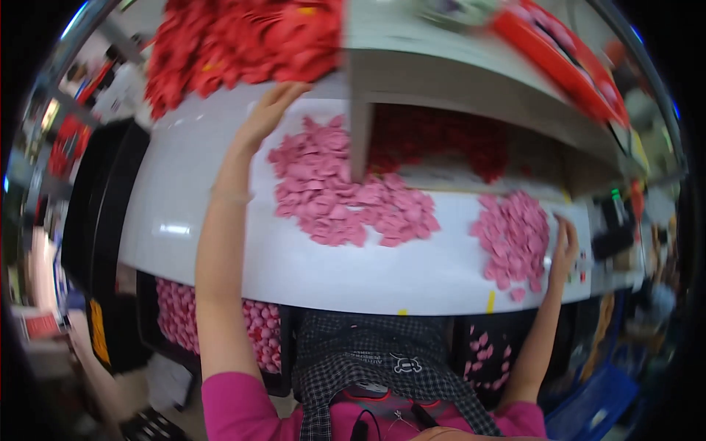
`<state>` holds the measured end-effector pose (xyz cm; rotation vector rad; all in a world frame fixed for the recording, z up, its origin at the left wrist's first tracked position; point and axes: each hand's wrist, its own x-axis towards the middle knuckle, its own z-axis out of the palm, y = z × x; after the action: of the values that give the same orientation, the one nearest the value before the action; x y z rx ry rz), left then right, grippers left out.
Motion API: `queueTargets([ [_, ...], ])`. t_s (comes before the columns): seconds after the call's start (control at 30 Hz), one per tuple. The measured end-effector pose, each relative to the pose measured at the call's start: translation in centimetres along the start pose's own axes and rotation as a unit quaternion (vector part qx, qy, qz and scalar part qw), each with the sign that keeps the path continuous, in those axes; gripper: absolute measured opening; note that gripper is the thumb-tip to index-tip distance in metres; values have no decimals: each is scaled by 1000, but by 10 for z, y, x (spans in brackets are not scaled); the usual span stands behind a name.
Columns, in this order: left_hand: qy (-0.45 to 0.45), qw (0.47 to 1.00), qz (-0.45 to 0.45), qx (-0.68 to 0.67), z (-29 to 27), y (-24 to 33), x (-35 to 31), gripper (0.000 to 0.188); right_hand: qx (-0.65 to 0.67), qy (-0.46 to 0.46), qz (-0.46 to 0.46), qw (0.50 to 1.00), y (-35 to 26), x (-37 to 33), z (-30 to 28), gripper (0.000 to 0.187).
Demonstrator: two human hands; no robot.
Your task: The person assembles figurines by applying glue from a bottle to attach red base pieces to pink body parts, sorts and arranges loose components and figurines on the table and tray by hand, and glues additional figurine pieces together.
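Observation:
My left hand reaches far over the white table, fingers stretched out, between a heap of red petal-shaped pieces and a wide heap of pink petal-shaped pieces. I see nothing in its grasp. At the right, my right hand lies beside a smaller pile of pink petal-shaped pieces, at its outer edge. Its fingers are extended and look empty, though they are slightly blurred.
A raised shelf stands over the table's back, with dark red pieces beneath it and a red tray on top. Below the front edge are a bin of small pink pieces and a black bin holding scattered pink pieces.

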<state>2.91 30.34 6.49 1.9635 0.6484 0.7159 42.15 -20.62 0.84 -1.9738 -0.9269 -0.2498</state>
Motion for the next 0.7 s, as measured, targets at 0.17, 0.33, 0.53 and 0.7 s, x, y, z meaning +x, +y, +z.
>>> queueTargets([
  [0.17, -61, 996, -49, 44, 21, -45, 48, 48, -23, 135, 66, 988, 22, -59, -43, 23],
  [0.33, -170, 983, -61, 12, 50, -41, 63, 59, -50, 190, 85, 977, 49, -90, -74, 29],
  [0.53, -274, 954, -116, 44, 15, 21, 2, 55, -100, 334, 92, 933, 89, -103, -109, 30],
  [0.7, -99, 991, -73, 56, -11, 4, -49, 48, -128, 294, 126, 939, 116, -81, -115, 62],
])
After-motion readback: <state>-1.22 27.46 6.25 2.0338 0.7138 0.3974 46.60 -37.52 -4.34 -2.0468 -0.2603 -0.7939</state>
